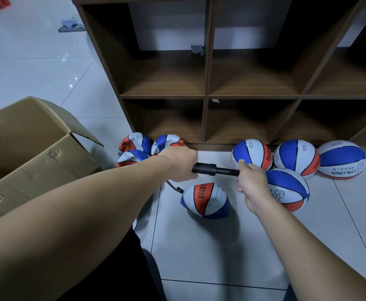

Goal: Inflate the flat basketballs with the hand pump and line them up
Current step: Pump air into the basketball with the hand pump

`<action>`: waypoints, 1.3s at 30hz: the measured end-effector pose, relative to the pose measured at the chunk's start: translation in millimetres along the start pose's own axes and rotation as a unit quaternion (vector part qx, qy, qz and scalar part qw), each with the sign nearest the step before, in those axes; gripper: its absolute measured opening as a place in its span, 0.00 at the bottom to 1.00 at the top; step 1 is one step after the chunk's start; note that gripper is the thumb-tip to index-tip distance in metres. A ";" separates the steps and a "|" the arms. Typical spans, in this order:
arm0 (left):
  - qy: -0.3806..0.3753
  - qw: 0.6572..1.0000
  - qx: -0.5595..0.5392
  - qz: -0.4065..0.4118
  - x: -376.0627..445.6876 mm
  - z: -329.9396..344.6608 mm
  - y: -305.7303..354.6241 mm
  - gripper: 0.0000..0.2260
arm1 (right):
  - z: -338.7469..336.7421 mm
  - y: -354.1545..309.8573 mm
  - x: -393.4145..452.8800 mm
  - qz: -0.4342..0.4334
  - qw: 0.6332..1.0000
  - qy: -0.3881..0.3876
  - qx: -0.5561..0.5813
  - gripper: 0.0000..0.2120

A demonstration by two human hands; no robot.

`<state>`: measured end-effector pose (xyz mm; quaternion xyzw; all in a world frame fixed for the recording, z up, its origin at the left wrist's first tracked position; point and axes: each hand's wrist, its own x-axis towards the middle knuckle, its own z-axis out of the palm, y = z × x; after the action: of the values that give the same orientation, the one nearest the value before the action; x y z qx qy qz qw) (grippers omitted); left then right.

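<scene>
Your left hand grips the black hand pump barrel, fingers wrapped around it; your right hand clenches its handle. Its hose reaches the half-flat basketball on the floor, near the shelf base.

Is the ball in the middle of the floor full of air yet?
Not yet. The middle ball looks saggy and creased at the bottom, and the pump's hose reaches it.
</scene>
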<state>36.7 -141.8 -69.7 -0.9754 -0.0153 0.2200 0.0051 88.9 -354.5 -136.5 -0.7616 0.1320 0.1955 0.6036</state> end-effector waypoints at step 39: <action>0.011 1.000 -0.006 0.022 -8.3 -4.6 23.8 0.14 | 30.3 -7.7 -31.1 -0.094 0.992 0.026 -0.083 0.15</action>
<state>31.7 -166.0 -62.4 -0.9777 0.0054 0.2097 -0.0052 60.4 -324.3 -121.4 -0.8230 0.0592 0.1283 0.5501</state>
